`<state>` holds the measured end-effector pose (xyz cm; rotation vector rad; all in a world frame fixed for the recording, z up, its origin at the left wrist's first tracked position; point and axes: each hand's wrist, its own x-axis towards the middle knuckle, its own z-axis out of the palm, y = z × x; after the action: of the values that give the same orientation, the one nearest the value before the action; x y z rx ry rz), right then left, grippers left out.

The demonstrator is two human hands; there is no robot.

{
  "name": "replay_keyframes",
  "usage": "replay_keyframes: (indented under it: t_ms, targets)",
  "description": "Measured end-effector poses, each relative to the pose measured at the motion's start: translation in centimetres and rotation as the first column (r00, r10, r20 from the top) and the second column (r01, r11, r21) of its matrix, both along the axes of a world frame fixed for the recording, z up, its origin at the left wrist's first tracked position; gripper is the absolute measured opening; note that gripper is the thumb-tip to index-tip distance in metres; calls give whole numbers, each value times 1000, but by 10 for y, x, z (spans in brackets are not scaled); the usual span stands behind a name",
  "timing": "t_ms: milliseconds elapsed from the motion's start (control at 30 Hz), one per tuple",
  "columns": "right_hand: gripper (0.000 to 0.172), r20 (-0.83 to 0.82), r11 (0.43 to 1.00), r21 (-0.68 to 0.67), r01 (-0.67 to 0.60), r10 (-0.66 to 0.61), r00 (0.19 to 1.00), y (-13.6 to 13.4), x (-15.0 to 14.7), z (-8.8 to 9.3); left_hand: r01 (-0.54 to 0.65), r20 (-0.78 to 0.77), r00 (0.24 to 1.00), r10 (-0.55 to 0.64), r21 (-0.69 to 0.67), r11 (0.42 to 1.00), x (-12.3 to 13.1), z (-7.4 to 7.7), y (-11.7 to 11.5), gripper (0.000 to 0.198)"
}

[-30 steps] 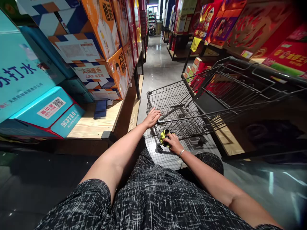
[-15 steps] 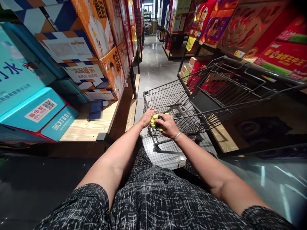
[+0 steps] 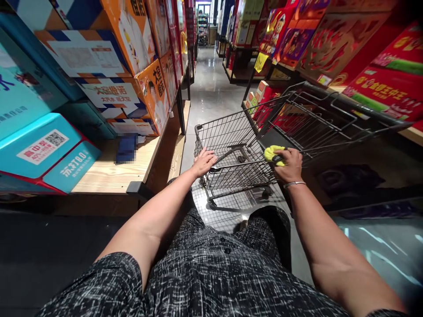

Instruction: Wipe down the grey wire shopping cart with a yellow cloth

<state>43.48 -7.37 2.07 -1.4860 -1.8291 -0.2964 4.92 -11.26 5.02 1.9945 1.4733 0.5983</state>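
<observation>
My left hand (image 3: 204, 162) grips the near corner of the shopping cart (image 3: 228, 164), its fingers laid over the wire rim. My right hand (image 3: 291, 162) is closed around a bunched yellow cloth-like item with dark parts (image 3: 275, 155), held at the cart's near side rim. Most of its yellow part sticks out left of the fingers; the rest is hidden in my grip. The cart is black wire mesh, with a dark panel (image 3: 276, 138) toward its handle end. Its basket shows bare mesh.
Orange-and-blue cartons (image 3: 114, 94) and turquoise boxes (image 3: 49, 149) stand on a wooden shelf (image 3: 109, 176) at left, beside a dark blue item (image 3: 126, 147). Red gift boxes (image 3: 380, 92) fill the right shelf. A grey floor aisle (image 3: 211, 88) runs ahead between the shelves.
My right hand has moved right along the cart's rim with the yellow item, away from my left hand. My left hand stays at the corner. The view has shifted slightly.
</observation>
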Motion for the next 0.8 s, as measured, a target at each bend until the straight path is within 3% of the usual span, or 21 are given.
replay_keyframes:
  t_ms: [67, 133, 233, 333, 400, 500, 600, 700, 800]
  targets:
    - [35, -61, 999, 35, 39, -36, 997, -7, -22, -4, 15, -2, 1000, -15, -16, 1000, 11, 3, -5, 50]
    - [42, -85, 999, 47, -1, 5, 996, -24, -65, -9, 34, -7, 999, -34, -22, 999, 19, 3, -8, 52]
    - [54, -77, 974, -51, -222, 218, 973, -59, -140, -14, 11, -9, 1000, -11, -16, 1000, 24, 1, -7, 58]
    - [60, 6, 879, -157, -451, 458, 889, -81, -184, -12, -6, -1, 1000, 6, -25, 1000, 18, 1, -4, 67]
    - [59, 37, 871, -125, -475, 483, 875, -80, -190, -7, -8, 12, 1000, 9, -32, 999, 11, 2, -1, 70]
    - [52, 37, 915, -12, -404, 404, 914, -66, -183, -7, -21, 78, 997, 24, -40, 999, 2, 0, 6, 75]
    - [42, 83, 921, -18, -389, 389, 917, -56, -183, -29, -46, 196, 979, 59, -71, 996, -5, -8, 16, 85]
    - [36, 195, 890, -247, -385, 434, 880, -58, -192, -68, -64, 286, 954, 89, -96, 993, -11, -17, 25, 93]
    - [35, 282, 778, -523, -349, 544, 790, -62, -199, -107, -84, 276, 955, 108, -97, 992, -14, -20, 31, 97]
